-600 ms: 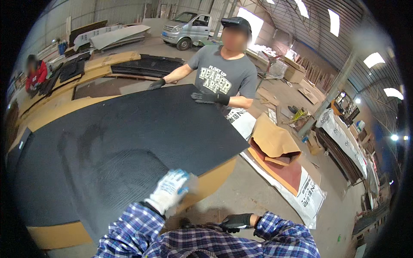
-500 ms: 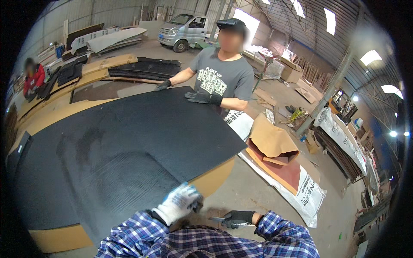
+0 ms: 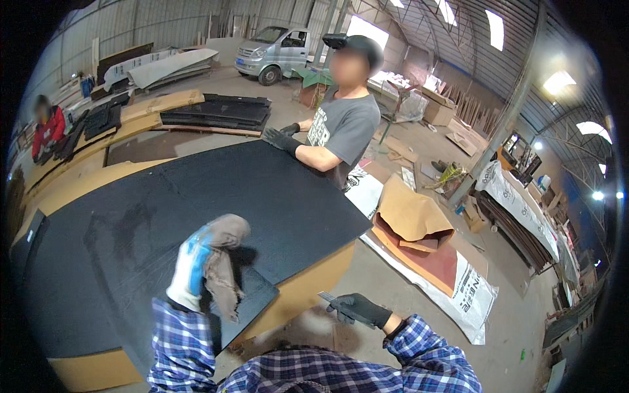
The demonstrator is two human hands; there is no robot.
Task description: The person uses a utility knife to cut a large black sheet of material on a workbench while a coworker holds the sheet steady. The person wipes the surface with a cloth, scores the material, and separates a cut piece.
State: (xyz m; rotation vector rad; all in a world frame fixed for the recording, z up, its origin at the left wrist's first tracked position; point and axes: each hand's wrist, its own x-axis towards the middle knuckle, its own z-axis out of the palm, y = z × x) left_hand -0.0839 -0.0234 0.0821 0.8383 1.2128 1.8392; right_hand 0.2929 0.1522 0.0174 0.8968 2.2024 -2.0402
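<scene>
Black sheet: lies at eleven o'clock from me, over a tan board that shows along the near edge.
Flap: a dark piece at the near corner, just beside my left glove; I judge a flat palm would settle it better than fingertips.
Left hand: white-and-blue gloved, over the black sheet; blur hides whether the grey part is worn palm or a rag, so I cannot tell if the fingers spread or pinch.
Right hand: at one o'clock, black-gloved, fingers curled round a thin blade pointing to ten o'clock.
Blade care: the tip is best clear of my left fingers.
Co-worker: twelve o'clock, at the far edge; a steady sheet helps me.
</scene>
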